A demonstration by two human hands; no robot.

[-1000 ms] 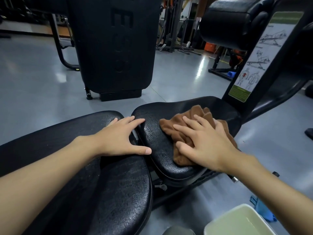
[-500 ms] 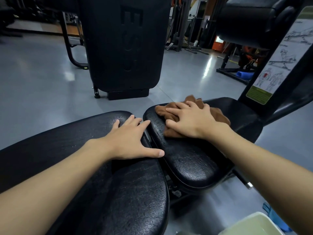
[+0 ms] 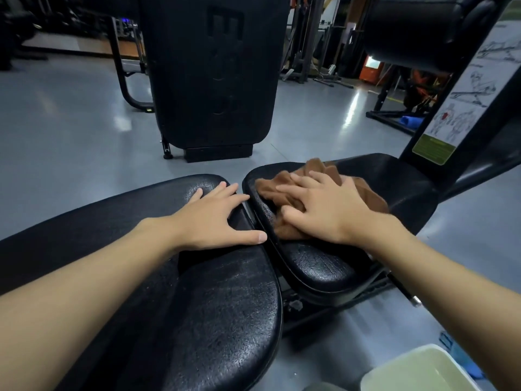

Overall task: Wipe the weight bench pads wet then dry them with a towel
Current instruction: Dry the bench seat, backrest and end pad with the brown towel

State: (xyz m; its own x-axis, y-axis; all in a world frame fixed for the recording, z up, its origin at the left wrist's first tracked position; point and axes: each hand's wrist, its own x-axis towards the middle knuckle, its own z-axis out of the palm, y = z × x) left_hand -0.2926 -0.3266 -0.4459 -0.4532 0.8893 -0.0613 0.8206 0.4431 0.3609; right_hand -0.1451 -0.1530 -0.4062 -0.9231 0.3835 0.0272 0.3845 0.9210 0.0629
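The left hand [image 3: 214, 218] lies flat, fingers spread, on the long black cracked-vinyl back pad [image 3: 214, 320]. The right hand [image 3: 324, 210], fingers extended, presses a bunched brown cloth [image 3: 363, 190], possibly damp, onto the black seat pad [image 3: 318, 263].

The long pad [image 3: 203, 320] is black vinyl with a cracked grain and a glossy sheen. It lies flat, running from lower left toward the centre. Across a narrow gap from its rounded end lies the seat pad [image 3: 318, 266], of the same black vinyl but smaller and rounded. A brown cloth [image 3: 282, 184], bunched in folds, sits on the seat pad's far part, pressed under the right hand [image 3: 329, 213].
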